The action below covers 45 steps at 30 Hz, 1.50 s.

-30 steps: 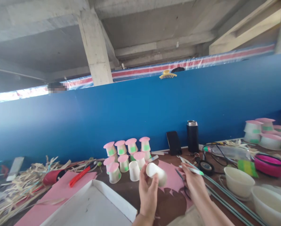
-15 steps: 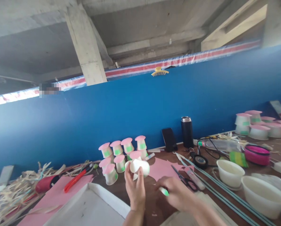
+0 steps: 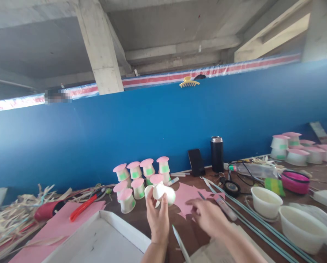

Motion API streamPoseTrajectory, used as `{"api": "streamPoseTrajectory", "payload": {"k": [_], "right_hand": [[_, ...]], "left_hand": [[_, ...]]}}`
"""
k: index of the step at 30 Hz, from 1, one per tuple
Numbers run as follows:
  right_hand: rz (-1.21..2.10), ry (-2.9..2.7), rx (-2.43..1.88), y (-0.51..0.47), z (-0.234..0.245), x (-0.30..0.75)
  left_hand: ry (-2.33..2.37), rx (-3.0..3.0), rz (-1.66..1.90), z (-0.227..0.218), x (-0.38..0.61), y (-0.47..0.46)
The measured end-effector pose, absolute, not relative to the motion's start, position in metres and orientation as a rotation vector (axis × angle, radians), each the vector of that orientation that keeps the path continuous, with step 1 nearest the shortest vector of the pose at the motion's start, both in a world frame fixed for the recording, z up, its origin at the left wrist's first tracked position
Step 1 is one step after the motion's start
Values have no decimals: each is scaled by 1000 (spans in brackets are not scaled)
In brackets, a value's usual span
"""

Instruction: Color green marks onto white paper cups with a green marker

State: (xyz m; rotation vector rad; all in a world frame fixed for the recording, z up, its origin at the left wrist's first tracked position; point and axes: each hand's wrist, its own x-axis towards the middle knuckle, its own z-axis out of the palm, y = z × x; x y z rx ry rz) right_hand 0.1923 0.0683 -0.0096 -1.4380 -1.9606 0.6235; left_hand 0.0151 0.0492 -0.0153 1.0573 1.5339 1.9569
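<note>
A white paper cup (image 3: 169,195) is in my left hand (image 3: 157,215), which is shut on it with the thumb in front and the open rim facing me. My right hand (image 3: 209,217) hovers over the pink paper scrap (image 3: 183,197) and the scissors (image 3: 201,195), its fingers loosely bent and apart with nothing visible in them. It covers most of the scissors. Below it, a pale marker with a green end (image 3: 181,243) lies on the table. Behind my left hand stand several white cups with pink paper tops (image 3: 127,200) and green patches, some stacked.
A white tray (image 3: 125,228) and a red-handled tool (image 3: 83,208) on pink sheets lie left, near pale shavings (image 3: 10,212). At right are a glue bottle (image 3: 226,208), blue-green strips (image 3: 251,213), and white bowls (image 3: 267,202). A black flask (image 3: 217,155) and phone (image 3: 196,162) stand behind.
My right hand has let go of the marker, which now lies on the table, and moved slightly up over the scissors. My left hand still holds the cup.
</note>
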Motion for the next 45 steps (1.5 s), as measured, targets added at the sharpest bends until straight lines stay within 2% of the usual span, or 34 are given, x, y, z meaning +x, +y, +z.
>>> {"api": "streamPoseTrajectory", "payload": {"k": [3, 6, 14, 28, 37, 42, 45], "right_hand": [[344, -1814, -1803, 85, -7, 213], [383, -1813, -2015, 94, -11, 230], [306, -1994, -1979, 87, -20, 225], [137, -2011, -2037, 79, -15, 216], [233, -1724, -2253, 91, -1, 266], [136, -1730, -2118, 87, 3, 247], [118, -2005, -1771, 79, -1, 219]], "left_hand": [[1548, 1069, 1950, -17, 16, 50], [1529, 1095, 1930, -19, 17, 51], [1424, 1121, 1798, -9, 19, 44], [1494, 1164, 1775, -14, 17, 47], [1526, 1191, 1752, -20, 16, 51], [1572, 1188, 1761, -24, 14, 53], [1572, 1190, 1785, -25, 15, 54]]}}
